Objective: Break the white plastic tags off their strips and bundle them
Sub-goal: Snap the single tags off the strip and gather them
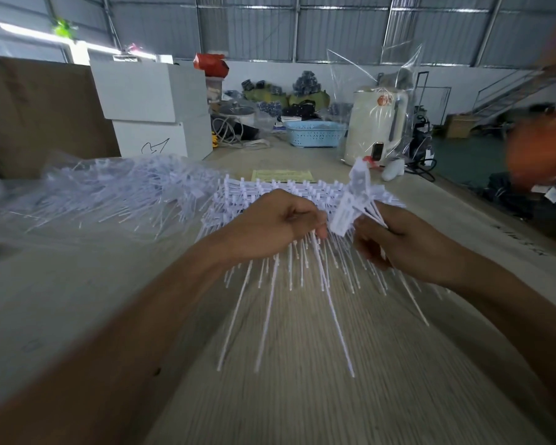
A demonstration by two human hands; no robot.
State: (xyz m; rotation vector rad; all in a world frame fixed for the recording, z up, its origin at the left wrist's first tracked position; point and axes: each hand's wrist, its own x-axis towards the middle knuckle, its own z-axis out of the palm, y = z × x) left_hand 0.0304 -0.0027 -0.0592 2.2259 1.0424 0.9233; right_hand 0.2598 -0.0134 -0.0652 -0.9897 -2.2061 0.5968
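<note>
The risk: the loose tags in the right hand (pixel 395 242) could splay and slip during the next snap. That hand pinches a small bundle of white tags (pixel 350 203) at frame centre; the left hand (pixel 280 226) curls on the tag strips (pixel 270 200) — apparently gripping, though blurred — lying centre on the table (pixel 302 396).

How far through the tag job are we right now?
Early to midway, at a guess. Done: the right hand holds a small bundle of loose white plastic tags. In hand: the left hand pinches at the stack of white tag strips. Left: that stack, plus the clear bag of strips.
</note>
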